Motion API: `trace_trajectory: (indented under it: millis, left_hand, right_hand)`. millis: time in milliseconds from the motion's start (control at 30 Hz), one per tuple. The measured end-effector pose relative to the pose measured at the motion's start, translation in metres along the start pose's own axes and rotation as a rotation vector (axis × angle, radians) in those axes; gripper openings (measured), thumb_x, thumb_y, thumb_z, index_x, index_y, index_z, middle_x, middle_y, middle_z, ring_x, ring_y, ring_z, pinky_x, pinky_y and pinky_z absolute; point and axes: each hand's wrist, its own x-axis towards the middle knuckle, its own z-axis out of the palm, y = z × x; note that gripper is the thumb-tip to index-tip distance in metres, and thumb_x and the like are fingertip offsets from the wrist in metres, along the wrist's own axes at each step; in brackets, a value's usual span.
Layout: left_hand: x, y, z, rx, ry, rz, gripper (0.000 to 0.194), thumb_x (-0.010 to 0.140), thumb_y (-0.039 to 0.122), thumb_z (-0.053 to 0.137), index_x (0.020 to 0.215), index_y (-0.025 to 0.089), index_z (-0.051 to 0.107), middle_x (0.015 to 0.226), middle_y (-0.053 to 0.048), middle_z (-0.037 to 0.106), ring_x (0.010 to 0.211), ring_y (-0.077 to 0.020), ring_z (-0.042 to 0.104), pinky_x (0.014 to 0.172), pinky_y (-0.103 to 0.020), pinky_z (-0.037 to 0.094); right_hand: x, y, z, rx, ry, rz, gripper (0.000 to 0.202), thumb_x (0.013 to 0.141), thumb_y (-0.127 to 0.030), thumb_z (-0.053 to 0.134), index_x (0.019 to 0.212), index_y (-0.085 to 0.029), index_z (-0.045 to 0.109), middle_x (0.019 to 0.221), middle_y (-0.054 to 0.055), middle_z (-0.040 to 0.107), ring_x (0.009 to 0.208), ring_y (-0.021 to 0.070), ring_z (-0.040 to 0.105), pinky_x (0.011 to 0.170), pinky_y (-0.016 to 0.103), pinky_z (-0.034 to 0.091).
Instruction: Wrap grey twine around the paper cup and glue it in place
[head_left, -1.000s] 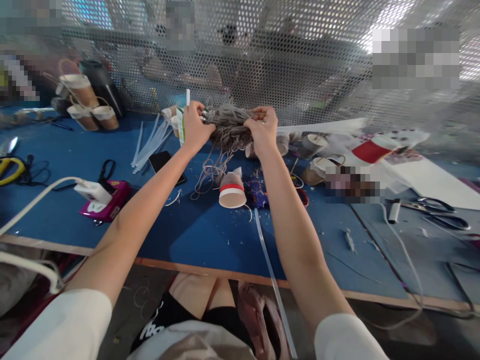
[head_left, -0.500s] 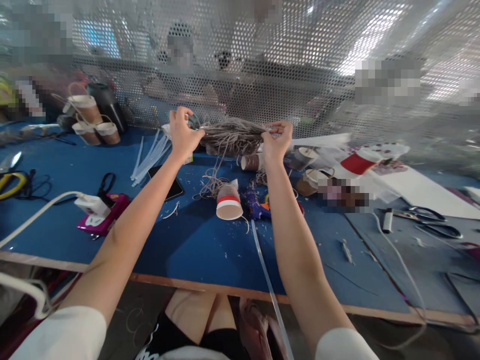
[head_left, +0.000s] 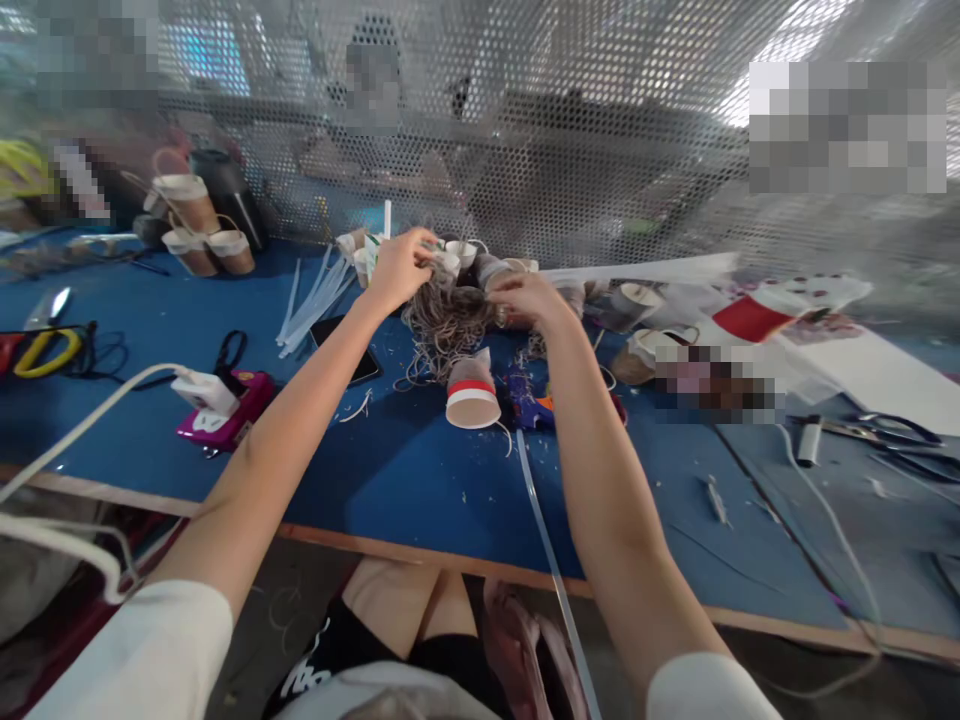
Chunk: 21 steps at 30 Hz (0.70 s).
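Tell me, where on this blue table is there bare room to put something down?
The blue tabletop is bare between the pink power strip and the red-banded paper cup, down to the front edge. Around both hands and the grey string bundle it is crowded.

Craft workshop, shared bench. Long blue worktable (head_left: 390,470) with raw wooden edge, littered with scraps and offcuts. Tools lie about: scissors (head_left: 229,350), yellow-handled cutters (head_left: 41,350), glue gun (head_left: 529,405), clear glue sticks (head_left: 315,300). Paper cups (head_left: 199,225) stacked and scattered, tangled string (head_left: 442,325), power strip (head_left: 202,392). Perforated metal screen (head_left: 525,130) divides off further workstations behind.
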Motion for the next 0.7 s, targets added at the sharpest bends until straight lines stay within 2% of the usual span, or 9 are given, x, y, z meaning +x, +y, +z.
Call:
trace_trajectory:
  millis: [100, 200, 300, 400, 533, 700]
  left_hand:
    - [-0.003, 0.004, -0.003, 0.087, -0.125, -0.011, 0.036, 0.068, -0.007, 0.063, 0.095, 0.016, 0.066, 0.079, 0.000, 0.074, 0.088, -0.0178, 0.073, 0.088, -0.032, 0.058]
    - [-0.001, 0.009, -0.014, 0.122, -0.130, -0.020, 0.032, 0.066, -0.008, 0.065, 0.086, 0.017, 0.070, 0.073, 0.001, 0.072, 0.088, -0.0197, 0.074, 0.095, -0.036, 0.056]
    - [0.002, 0.018, -0.022, 0.132, -0.078, 0.023, 0.025, 0.065, -0.004, 0.068, 0.070, 0.020, 0.069, 0.071, 0.002, 0.072, 0.091, -0.0234, 0.074, 0.101, -0.041, 0.053]
    - [0.001, 0.031, -0.027, 0.087, -0.101, 0.035, 0.028, 0.060, -0.007, 0.070, 0.062, 0.021, 0.068, 0.064, 0.003, 0.068, 0.088, -0.0263, 0.074, 0.096, -0.044, 0.055]
    - [-0.004, 0.042, -0.036, 0.027, -0.148, -0.033, 0.033, 0.057, -0.013, 0.071, 0.061, 0.020, 0.070, 0.057, 0.003, 0.064, 0.079, -0.0245, 0.073, 0.091, -0.045, 0.058]
    - [-0.002, 0.036, -0.051, -0.084, -0.132, -0.043, 0.026, 0.063, -0.006, 0.071, 0.068, 0.019, 0.074, 0.061, 0.001, 0.069, 0.077, -0.0242, 0.073, 0.092, -0.047, 0.059]
  right_hand:
    - [-0.008, -0.007, -0.014, -0.106, -0.104, 0.015, 0.019, 0.063, -0.021, 0.077, 0.059, -0.019, 0.059, 0.057, 0.000, 0.055, 0.063, 0.0213, 0.061, 0.067, 0.044, 0.058]
    - [-0.017, -0.021, -0.019, -0.153, -0.018, -0.118, 0.021, 0.064, -0.020, 0.079, 0.062, -0.019, 0.058, 0.066, 0.001, 0.059, 0.078, 0.0239, 0.065, 0.086, 0.047, 0.056]
    - [-0.024, -0.035, -0.005, -0.046, 0.008, -0.311, 0.022, 0.063, -0.020, 0.081, 0.075, -0.019, 0.062, 0.084, 0.004, 0.067, 0.091, 0.0231, 0.066, 0.094, 0.043, 0.053]
    - [-0.026, -0.041, 0.021, 0.084, -0.052, -0.460, 0.015, 0.066, -0.016, 0.076, 0.074, -0.019, 0.063, 0.083, 0.005, 0.069, 0.088, 0.0228, 0.068, 0.090, 0.042, 0.054]
    - [-0.022, -0.038, 0.039, 0.052, -0.006, -0.436, 0.011, 0.068, -0.010, 0.068, 0.070, -0.020, 0.063, 0.075, 0.004, 0.068, 0.088, 0.0240, 0.068, 0.091, 0.044, 0.054]
    - [-0.015, -0.028, 0.026, -0.091, 0.060, -0.335, 0.013, 0.066, -0.007, 0.064, 0.067, -0.020, 0.061, 0.072, 0.005, 0.067, 0.089, 0.0271, 0.068, 0.094, 0.048, 0.053]
